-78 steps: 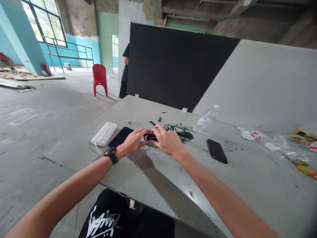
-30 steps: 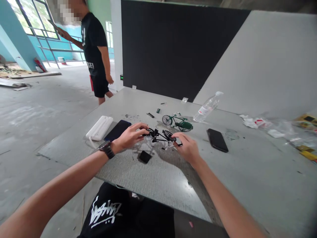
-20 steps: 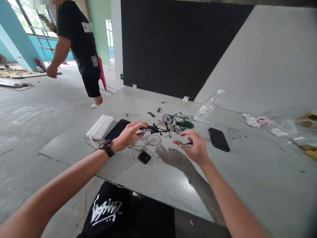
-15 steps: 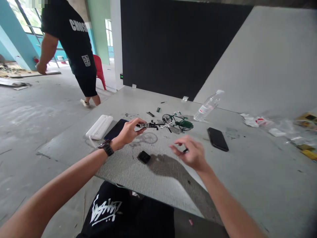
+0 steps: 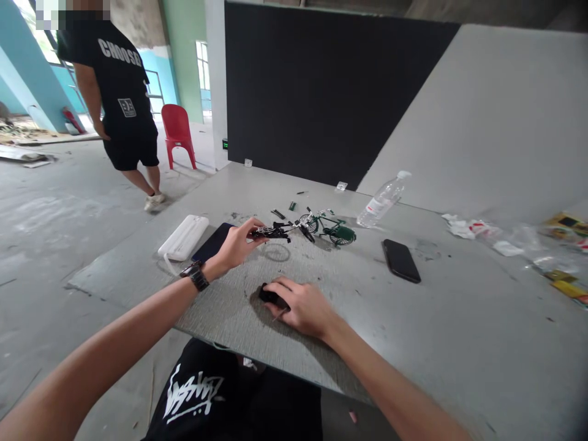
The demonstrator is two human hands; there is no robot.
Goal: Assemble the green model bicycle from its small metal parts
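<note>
My left hand (image 5: 239, 239), with a dark watch on the wrist, is closed on the rear of a black-and-silver model bike (image 5: 275, 231) above the table. The bike's front wheel points right, towards a green model bicycle (image 5: 337, 231) standing on the tabletop. My right hand (image 5: 301, 306) is lower on the table, its thumb and fingers around a small black box-like object (image 5: 267, 294). A thin dark piece (image 5: 279, 315) shows under those fingers; its kind I cannot make out. Small dark parts (image 5: 278, 214) and a green piece (image 5: 293, 206) lie behind the bikes.
A white power bank (image 5: 184, 237) with a cable and a dark blue flat item (image 5: 214, 241) lie left. To the right are a black phone (image 5: 401, 260), a plastic bottle (image 5: 383, 201) and crumpled packaging (image 5: 482, 231). A person (image 5: 122, 92) stands beyond, near a red chair (image 5: 177, 131).
My right hand has moved left and down onto the black box-like object. My left hand still holds the model bike, now turned slightly. The person behind has moved left, uncovering the red chair.
</note>
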